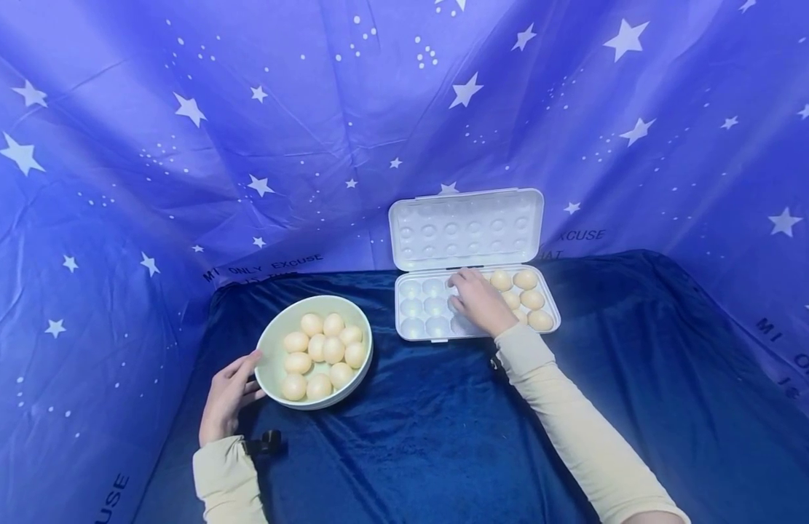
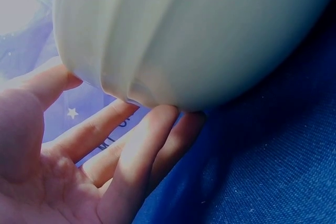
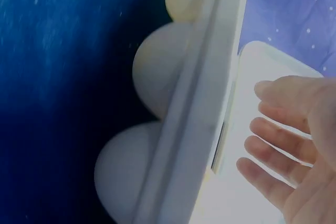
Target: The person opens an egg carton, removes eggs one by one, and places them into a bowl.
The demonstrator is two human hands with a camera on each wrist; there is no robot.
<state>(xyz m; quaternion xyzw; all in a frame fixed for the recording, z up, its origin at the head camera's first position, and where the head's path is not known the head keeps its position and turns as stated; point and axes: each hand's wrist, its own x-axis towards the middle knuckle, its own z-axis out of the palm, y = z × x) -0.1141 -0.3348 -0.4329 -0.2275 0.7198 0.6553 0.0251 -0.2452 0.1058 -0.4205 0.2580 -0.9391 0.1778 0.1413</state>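
At the pale green bowl (image 1: 268, 342), which holds several cream-coloured eggs (image 1: 294, 386), my left hand (image 1: 229, 397) grips the left side. Its thumb meets the rim, and the other fingers (image 2: 126, 166) lie along the outer wall in the left wrist view. Over the middle of the white egg carton (image 1: 478, 336) is my right hand (image 1: 480, 298), fingers loosely bent and holding nothing. In the right wrist view the same hand (image 3: 286, 135) has its fingers apart. Eggs (image 1: 532, 299) fill visible cups at the carton's right; the left cups (image 1: 412, 307) show no eggs. My hand hides some middle cups.
The carton's lid (image 1: 466, 229) stands raised at the back, near the star-patterned curtain (image 1: 352, 131). Dark blue cloth (image 1: 404, 437) covers the table. Black camera mounts sit at both wrists, the left mount (image 1: 266, 442) showing most plainly.
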